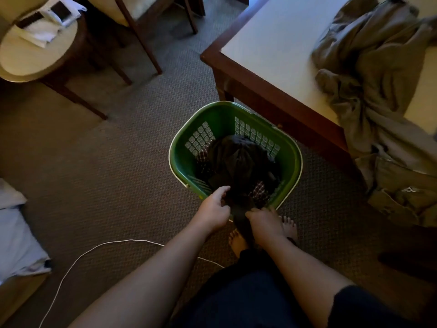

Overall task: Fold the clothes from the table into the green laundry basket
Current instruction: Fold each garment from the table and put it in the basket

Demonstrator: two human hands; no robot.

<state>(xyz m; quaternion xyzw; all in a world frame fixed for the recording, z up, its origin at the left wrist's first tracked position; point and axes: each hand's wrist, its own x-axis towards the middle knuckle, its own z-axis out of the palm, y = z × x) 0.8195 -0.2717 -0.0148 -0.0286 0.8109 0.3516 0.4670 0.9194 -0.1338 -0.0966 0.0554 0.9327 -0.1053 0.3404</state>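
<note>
The green laundry basket point(182, 159) stands on the carpet by the table's near corner. A dark garment point(238, 162) lies in it over a checked cloth point(260, 189), and its near end hangs over the basket's front rim. My left hand point(216, 210) and my right hand point(264, 224) both grip that hanging end, close together. On the white-topped table point(272, 43) at the right lies a crumpled olive-grey heap of clothes point(373, 74) that spills over the table's edge.
A round side table point(26, 55) with white papers stands at the far left, chair legs point(144, 43) behind it. A white cable point(78, 259) loops over the carpet near my bare feet point(238, 240). Pale bedding point(16, 240) lies at the left edge.
</note>
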